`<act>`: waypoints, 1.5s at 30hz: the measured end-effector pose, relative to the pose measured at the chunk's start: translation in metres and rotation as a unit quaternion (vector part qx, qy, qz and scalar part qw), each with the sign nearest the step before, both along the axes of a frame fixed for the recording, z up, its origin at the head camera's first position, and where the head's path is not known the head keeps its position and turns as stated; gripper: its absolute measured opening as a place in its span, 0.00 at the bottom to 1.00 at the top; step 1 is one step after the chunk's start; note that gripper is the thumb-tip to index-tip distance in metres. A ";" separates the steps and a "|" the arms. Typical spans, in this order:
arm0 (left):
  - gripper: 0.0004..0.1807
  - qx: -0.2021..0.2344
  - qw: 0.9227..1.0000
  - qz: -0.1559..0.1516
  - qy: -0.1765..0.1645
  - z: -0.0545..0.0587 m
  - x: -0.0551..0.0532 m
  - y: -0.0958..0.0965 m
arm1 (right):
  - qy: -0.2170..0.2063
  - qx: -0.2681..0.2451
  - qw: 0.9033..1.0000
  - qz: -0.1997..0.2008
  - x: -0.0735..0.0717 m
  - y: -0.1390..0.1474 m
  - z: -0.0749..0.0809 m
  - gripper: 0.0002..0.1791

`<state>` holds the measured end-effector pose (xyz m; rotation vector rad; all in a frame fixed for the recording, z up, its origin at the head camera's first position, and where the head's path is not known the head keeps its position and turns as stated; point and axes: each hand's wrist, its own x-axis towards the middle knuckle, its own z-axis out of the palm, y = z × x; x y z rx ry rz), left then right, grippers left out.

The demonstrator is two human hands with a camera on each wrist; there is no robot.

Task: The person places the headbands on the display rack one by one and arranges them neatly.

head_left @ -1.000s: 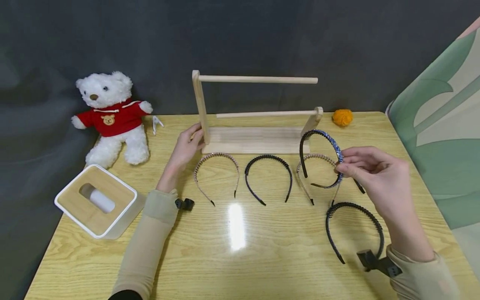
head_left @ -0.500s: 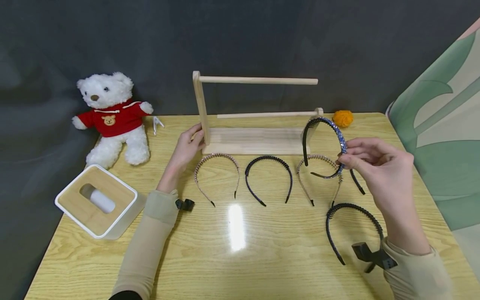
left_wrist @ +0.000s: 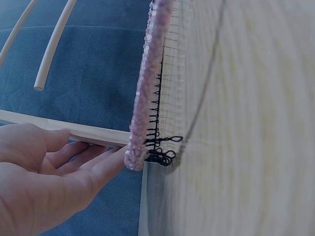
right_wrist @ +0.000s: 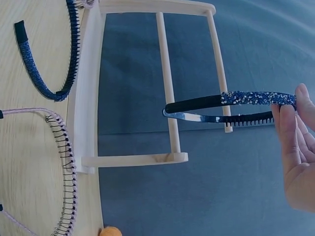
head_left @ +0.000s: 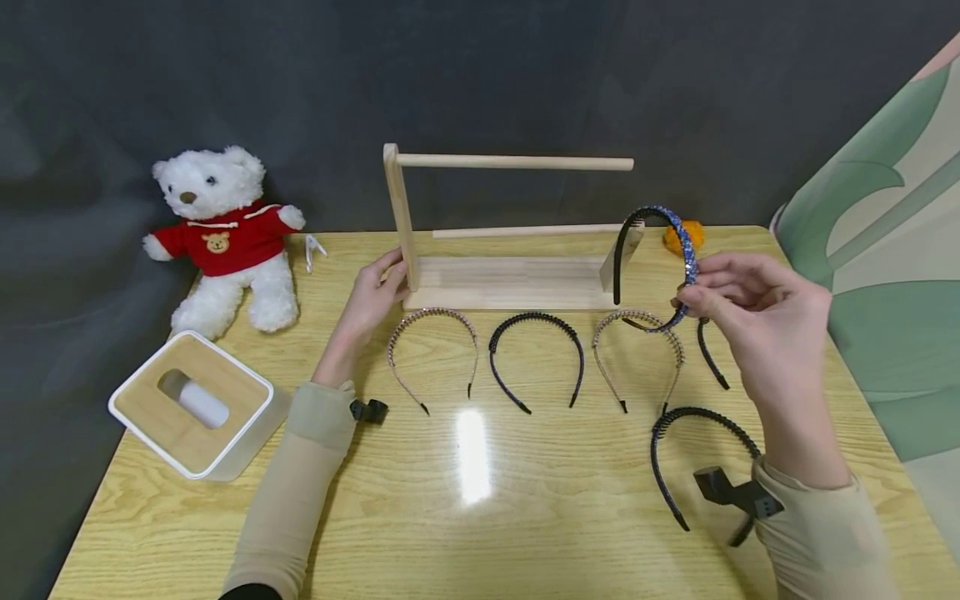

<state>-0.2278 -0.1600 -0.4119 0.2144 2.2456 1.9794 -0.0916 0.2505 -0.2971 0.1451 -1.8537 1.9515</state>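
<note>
Your right hand (head_left: 776,325) pinches the blue headband (head_left: 688,250), now raised nearer the upper bar (head_left: 517,162), right of the wooden rack (head_left: 510,285); your left hand (head_left: 369,292) apparently grips the left post (head_left: 400,217), fingertips partly hidden.

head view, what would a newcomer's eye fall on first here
Probably the fluffy white teddy bear in red, at the back left of the table. Next, the glittery blue headband held up in the right hand, overlapping the right end of the wooden rack. Behind that headband, a bright orange object peeks out.
</note>
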 end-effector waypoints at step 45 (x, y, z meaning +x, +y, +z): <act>0.27 -0.007 1.000 -0.002 0.001 -0.001 0.001 0.000 | 0.062 -0.039 0.997 -0.024 -0.055 -0.013 0.020 0.13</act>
